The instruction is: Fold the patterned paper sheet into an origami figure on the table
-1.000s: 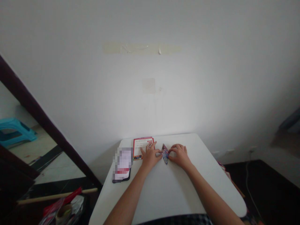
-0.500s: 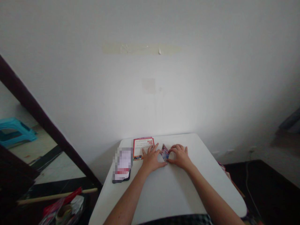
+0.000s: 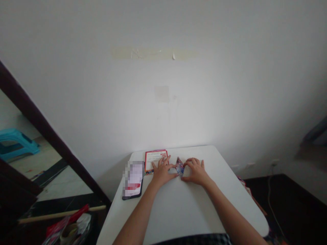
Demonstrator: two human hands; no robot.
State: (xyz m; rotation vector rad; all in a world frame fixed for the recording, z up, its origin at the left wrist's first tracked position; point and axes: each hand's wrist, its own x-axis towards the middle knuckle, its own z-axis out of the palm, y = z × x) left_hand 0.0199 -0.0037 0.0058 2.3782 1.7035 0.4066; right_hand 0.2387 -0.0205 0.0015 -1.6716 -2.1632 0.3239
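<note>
A small piece of folded paper [image 3: 180,167], patterned in red, blue and white and pointed at its far end, lies on the white table between my hands. My left hand [image 3: 162,174] pinches its left edge with thumb and index finger. The other fingers of that hand spread over the lower right of a red-bordered printed booklet [image 3: 152,158]. From the other side, my right hand [image 3: 196,171] holds the paper's right edge between thumb and curled fingers. Fingertips hide parts of both edges.
A phone [image 3: 134,180] with a blurred screen lies at the table's left side. The white table [image 3: 184,214] meets the wall at its far edge. A dark-framed mirror [image 3: 51,126] leans at left, above a bin [image 3: 74,231] with a wooden stick near it.
My left hand has shifted slightly left, its thumb drawing back from the paper's near tip. My right thumb has moved a little nearer to me. The paper stays in place.
</note>
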